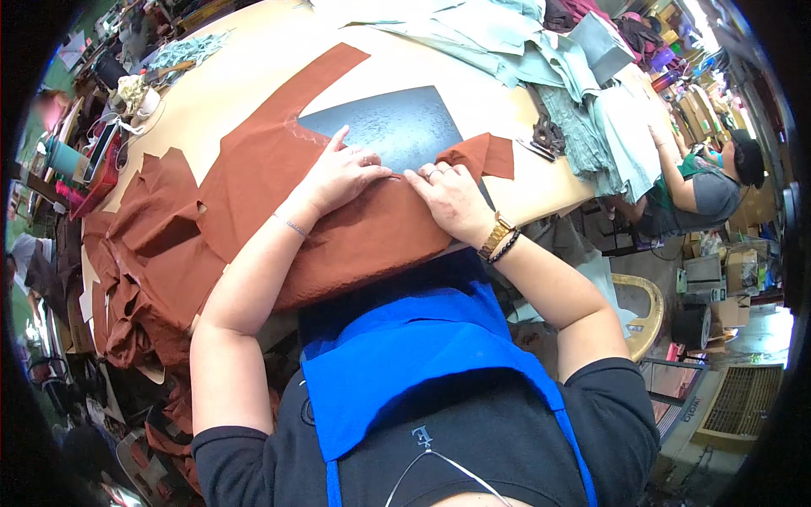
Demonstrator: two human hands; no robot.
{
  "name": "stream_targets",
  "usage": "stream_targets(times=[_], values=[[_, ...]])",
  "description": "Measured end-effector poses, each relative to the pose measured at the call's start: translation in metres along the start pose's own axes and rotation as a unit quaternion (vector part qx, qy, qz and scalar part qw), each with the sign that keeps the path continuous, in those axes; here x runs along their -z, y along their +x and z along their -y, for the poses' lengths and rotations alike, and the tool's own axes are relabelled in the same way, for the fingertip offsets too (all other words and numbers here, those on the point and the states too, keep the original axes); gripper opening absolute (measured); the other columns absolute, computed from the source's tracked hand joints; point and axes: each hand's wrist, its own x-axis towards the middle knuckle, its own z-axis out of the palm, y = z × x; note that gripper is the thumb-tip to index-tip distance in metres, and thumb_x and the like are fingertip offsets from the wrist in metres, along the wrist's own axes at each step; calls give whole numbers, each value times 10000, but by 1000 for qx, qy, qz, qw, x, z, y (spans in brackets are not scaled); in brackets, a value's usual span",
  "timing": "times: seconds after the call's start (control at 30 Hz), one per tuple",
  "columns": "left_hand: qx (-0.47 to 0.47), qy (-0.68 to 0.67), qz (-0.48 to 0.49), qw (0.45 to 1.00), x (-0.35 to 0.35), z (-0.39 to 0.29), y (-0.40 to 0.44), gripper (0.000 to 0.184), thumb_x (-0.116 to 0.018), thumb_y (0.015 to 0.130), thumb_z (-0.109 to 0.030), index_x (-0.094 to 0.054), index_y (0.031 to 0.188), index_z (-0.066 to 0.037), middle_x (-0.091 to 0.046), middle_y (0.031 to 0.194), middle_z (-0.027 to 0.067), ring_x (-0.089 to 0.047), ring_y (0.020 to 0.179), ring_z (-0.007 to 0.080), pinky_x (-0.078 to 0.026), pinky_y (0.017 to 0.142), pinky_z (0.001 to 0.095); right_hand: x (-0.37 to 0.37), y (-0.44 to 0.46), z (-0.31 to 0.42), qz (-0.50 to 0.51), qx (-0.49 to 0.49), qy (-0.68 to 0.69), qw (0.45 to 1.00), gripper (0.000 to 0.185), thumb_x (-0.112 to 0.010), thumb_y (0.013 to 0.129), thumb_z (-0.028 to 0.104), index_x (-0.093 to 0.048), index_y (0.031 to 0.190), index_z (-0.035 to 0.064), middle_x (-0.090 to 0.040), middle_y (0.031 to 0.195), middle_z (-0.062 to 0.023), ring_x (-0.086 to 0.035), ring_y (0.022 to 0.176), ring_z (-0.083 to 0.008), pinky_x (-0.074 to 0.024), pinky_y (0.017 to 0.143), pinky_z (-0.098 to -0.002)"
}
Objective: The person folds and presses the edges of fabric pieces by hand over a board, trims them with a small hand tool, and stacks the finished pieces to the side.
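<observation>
A rust-brown piece of fabric (pixel 262 169) lies across the table's near side, partly over a dark, shiny flat board (pixel 393 127). My left hand (pixel 345 176) presses on the fabric edge, thumb and fingertips drawn together there. Close on its right, my right hand (pixel 456 198) pinches the same edge, its fingers curled and pressed down. A narrow fold of the fabric runs between the two hands. Beyond my right hand, a folded end of the fabric rests on the board's right corner. The fingertips partly hide the edge they hold.
Crumpled brown pieces (pixel 160 245) heap at the table's left. Pale green fabric (pixel 507 42) spreads over the far right, near a grey-green box (pixel 601 46). Scissors (pixel 536 149) lie right of the board. A co-worker (pixel 697 186) sits at the right edge.
</observation>
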Motion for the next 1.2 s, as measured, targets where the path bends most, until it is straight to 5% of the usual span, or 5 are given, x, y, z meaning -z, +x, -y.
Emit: stream_targets(times=[0.4, 0.93, 1.13, 1.2], values=[[2, 39, -39, 998, 4, 34, -13, 171, -618, 899, -218, -738, 995, -295, -676, 1014, -78, -628, 1048, 122, -306, 1143, 620, -2, 15, 15, 17, -28, 74, 997, 423, -480, 886, 57, -561, 1297, 5, -572, 1064, -139, -569, 982, -294, -519, 837, -380], [47, 27, -38, 998, -7, 38, -17, 168, -647, 892, -194, -735, 1013, -271, -670, 1104, -75, -617, 1103, 118, -334, 1113, 650, 5, 45, 23, 78, -50, 72, 993, 536, -409, 938, 68, -503, 1445, 211, -587, 1081, -232, -633, 925, -374, -546, 810, -454], [139, -89, -94, 982, 17, 34, -20, 224, -655, 926, -254, -671, 1144, -202, -641, 1207, 33, -575, 1194, 238, -360, 1084, 593, 34, 9, -3, 79, -54, 76, 992, 280, -496, 926, 92, -599, 1186, 93, -607, 1125, -195, -645, 979, -351, -530, 849, -452], [171, -135, -131, 967, 26, 53, -34, 355, -676, 915, -310, -623, 1184, -85, -586, 1310, 134, -556, 1209, 337, -352, 1098, 524, 35, -8, -3, 37, -130, 132, 982, 218, -589, 899, 107, -587, 1114, 70, -623, 1082, -166, -656, 974, -315, -532, 836, -428]])
